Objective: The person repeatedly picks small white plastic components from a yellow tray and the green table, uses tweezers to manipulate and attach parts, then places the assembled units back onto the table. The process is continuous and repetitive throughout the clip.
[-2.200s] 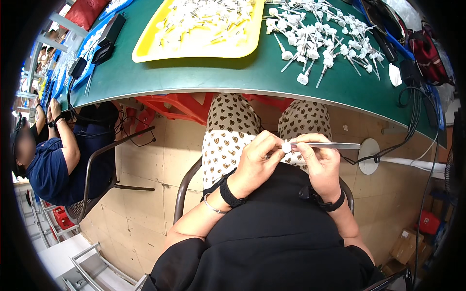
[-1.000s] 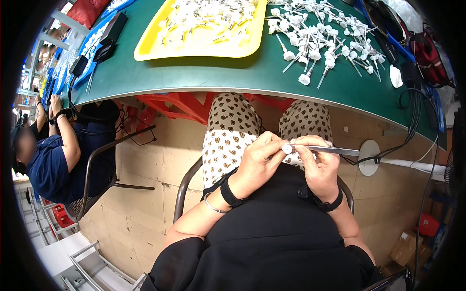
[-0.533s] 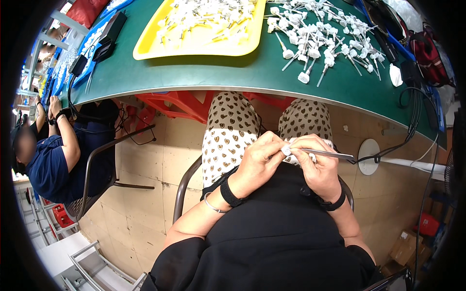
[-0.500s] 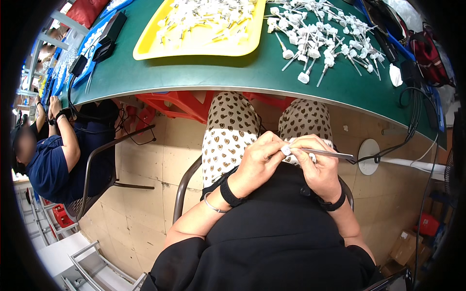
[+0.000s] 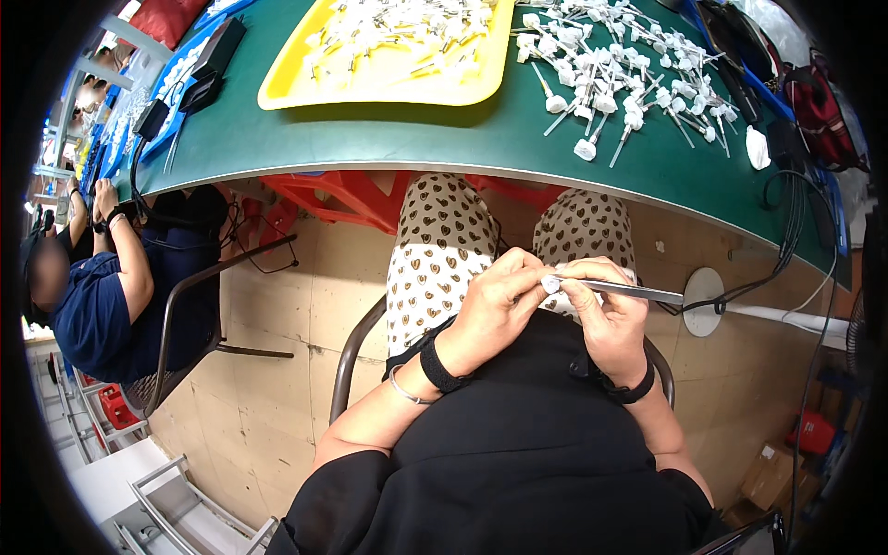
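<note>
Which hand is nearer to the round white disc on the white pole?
Right. The right hand is left of the disc; the left hand is farther left, beyond the right one.

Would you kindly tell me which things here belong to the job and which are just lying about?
Likely part of the job:
small white piece (left hand)
slim metal tool (right hand)
yellow tray
loose white-headed pieces

Apparently just lying about:
dark red bag
cardboard box

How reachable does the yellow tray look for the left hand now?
Likely yes: nothing visible seems to block its way to the yellow tray, but the left hand is pinching a small white piece, so it isn't empty.
</note>
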The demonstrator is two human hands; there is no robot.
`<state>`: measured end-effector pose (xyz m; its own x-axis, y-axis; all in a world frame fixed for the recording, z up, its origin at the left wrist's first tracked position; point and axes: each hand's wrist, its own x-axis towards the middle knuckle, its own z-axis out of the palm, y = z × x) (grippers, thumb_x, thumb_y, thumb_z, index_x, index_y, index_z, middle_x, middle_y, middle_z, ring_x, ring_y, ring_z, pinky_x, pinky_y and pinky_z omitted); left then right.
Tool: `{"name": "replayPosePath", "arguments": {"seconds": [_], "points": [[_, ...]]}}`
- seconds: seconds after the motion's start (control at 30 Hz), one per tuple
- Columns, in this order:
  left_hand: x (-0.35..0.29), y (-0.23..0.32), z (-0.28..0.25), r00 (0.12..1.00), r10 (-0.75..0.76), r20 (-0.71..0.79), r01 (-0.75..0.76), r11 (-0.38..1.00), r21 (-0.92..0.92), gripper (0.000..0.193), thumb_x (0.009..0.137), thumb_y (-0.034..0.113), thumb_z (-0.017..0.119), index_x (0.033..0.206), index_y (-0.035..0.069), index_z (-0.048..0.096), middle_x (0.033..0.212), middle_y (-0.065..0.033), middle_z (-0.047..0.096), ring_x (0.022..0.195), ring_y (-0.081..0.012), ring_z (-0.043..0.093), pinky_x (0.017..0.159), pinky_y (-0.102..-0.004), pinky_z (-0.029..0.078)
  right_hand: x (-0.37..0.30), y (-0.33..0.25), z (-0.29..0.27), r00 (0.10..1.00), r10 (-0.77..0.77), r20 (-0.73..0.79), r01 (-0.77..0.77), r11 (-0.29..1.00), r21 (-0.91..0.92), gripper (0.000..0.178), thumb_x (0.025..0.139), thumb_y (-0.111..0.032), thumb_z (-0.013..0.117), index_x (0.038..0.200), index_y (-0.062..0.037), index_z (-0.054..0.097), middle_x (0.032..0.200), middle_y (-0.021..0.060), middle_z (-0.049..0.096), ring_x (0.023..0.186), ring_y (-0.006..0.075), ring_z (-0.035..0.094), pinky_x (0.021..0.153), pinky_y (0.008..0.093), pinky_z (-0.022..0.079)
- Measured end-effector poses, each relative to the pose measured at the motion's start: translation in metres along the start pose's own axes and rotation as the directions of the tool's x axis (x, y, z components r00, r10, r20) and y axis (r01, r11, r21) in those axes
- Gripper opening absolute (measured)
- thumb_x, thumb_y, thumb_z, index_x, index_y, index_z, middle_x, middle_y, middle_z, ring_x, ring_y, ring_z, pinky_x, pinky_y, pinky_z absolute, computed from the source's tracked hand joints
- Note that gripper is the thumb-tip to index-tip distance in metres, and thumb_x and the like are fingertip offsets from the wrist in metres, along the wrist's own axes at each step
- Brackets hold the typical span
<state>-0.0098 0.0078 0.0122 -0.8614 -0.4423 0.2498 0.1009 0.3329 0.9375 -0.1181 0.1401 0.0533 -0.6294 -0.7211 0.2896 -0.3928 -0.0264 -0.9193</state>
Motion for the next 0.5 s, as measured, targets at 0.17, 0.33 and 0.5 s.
{"name": "replayPosePath", "arguments": {"seconds": [0.17, 0.33, 0.5], "points": [[0.0003, -0.0006, 0.0005, 1.0, 0.006, 0.008, -0.006, 1.0, 0.015, 0.019, 0.09, -0.001, 0.072, 0.108, 0.002, 0.074, 0.092, -0.008, 0.065, 0.083, -0.0197, 0.062, 0.071, -0.0298, 0.05, -0.0003, 0.0002, -0.001, 1.0, -0.006, 0.0, 0.006, 1.0, -0.017, 0.01, 0.091, 0.002, 0.071, 0.101, 0.0027, 0.071, 0.094, 0.0108, 0.07, 0.081, 0.0172, 0.066, 0.071, 0.0288, 0.054], [0.0005, -0.0005, 0.0003, 1.0, 0.003, 0.011, -0.003, 1.0, 0.009, 0.019, 0.089, -0.002, 0.072, 0.108, 0.002, 0.074, 0.092, -0.0083, 0.065, 0.083, -0.0201, 0.062, 0.071, -0.0298, 0.05, -0.0006, 0.0005, -0.0014, 1.0, 0.003, -0.009, -0.003, 1.0, -0.014, 0.01, 0.091, 0.002, 0.07, 0.1, 0.0028, 0.071, 0.093, 0.0109, 0.07, 0.079, 0.0175, 0.066, 0.07, 0.029, 0.054], [0.0002, -0.0021, 0.0002, 1.0, 0.002, 0.018, -0.002, 1.0, -0.001, 0.02, 0.089, -0.002, 0.072, 0.108, 0.002, 0.073, 0.092, -0.0082, 0.065, 0.083, -0.0202, 0.062, 0.071, -0.0297, 0.05, 0.0005, -0.0013, -0.0006, 1.0, 0.012, -0.011, -0.012, 0.999, -0.031, 0.008, 0.091, 0.001, 0.07, 0.099, 0.003, 0.071, 0.091, 0.0104, 0.07, 0.079, 0.0175, 0.066, 0.069, 0.0293, 0.053]]}}
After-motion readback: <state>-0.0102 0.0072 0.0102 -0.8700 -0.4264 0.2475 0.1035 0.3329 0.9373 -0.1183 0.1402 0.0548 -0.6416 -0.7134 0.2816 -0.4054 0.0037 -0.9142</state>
